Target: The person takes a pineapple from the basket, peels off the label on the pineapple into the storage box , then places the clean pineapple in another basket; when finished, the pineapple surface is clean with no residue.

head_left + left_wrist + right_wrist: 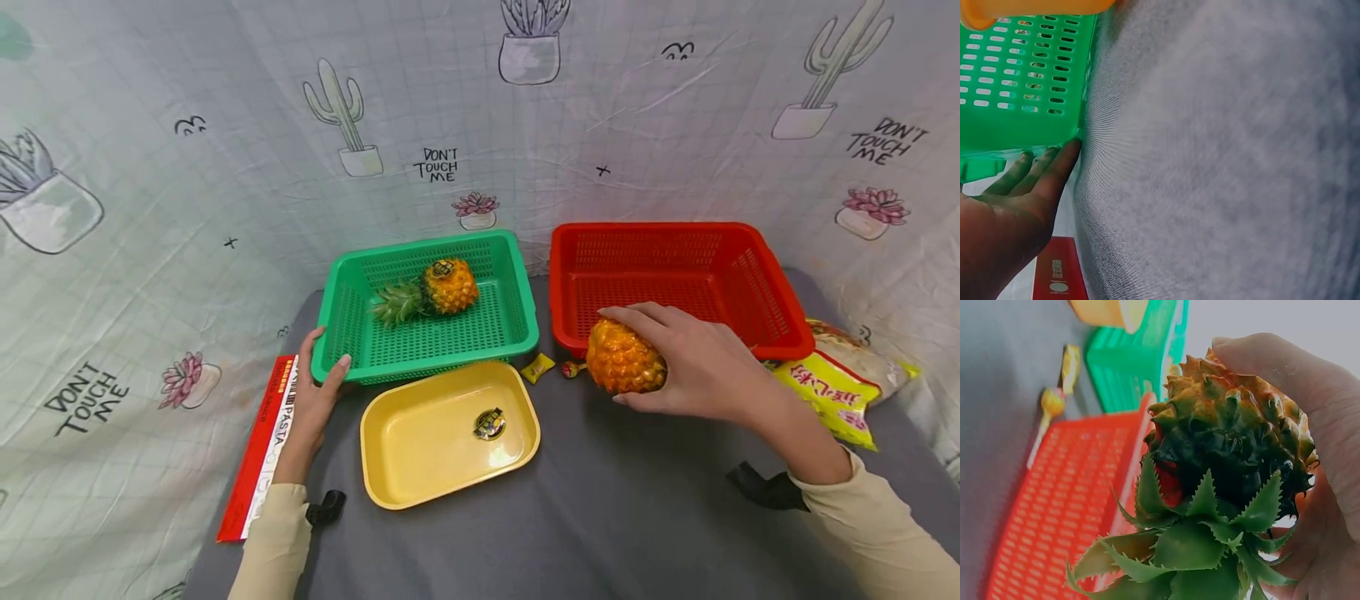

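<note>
My right hand (693, 358) grips a small orange pineapple (622, 358) just in front of the red basket (791, 329). Its green leaf crown (1191, 556) shows in the right wrist view, pointing toward the camera. At the near left corner of the green basket (423, 367), my left hand (311, 408) rests with its thumb and fingers on either side of that corner. Straight fingers (1054, 172) touch the basket's outer wall in the left wrist view. Inside the green basket lies another pineapple (452, 287) on its side, crown leftward.
A yellow tray (427, 467) with a loose black-and-gold sticker (490, 424) stands before the green basket. Between the baskets lie a yellow wrapped candy (537, 367) and a lollipop (572, 368). A red pasta box (258, 450) is at left, yellow food packages (832, 392) at right.
</note>
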`<action>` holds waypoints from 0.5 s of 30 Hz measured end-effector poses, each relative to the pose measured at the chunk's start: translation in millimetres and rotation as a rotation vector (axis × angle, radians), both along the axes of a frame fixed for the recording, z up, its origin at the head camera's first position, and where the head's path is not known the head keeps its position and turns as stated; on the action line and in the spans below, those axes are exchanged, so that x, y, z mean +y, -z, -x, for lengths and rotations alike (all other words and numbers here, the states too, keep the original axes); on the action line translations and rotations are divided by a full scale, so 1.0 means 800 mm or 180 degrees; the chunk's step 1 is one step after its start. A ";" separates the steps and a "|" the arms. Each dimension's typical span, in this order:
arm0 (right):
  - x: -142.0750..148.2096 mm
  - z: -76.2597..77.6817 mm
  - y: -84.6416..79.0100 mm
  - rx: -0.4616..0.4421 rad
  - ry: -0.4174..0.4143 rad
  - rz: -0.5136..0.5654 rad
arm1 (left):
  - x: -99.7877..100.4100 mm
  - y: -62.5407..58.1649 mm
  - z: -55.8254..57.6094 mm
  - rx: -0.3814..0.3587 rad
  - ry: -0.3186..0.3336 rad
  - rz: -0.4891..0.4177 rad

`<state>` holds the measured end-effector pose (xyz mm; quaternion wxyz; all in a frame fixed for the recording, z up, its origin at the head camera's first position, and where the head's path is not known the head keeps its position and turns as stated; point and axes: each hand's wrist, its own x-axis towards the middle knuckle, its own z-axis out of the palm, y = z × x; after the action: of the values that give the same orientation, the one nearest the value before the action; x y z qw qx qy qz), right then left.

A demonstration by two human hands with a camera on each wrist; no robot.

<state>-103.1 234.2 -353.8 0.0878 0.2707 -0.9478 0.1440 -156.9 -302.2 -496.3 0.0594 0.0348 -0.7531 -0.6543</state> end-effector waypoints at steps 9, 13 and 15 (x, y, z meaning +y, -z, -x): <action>0.012 0.036 -0.012 -0.0002 0.0092 -0.0093 | 0.000 0.007 -0.001 -0.0014 0.0038 0.0016; 0.014 0.052 -0.015 -0.0039 0.0090 -0.0135 | 0.000 0.005 0.002 0.0021 0.0044 -0.0022; 0.015 0.061 -0.015 -0.0074 0.0103 -0.0153 | 0.000 0.005 0.003 0.0037 0.0038 -0.0036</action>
<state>-151.8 246.4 -341.8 0.0726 0.2557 -0.9562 0.1229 -159.3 -302.0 -499.9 0.0597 0.0269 -0.7492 -0.6591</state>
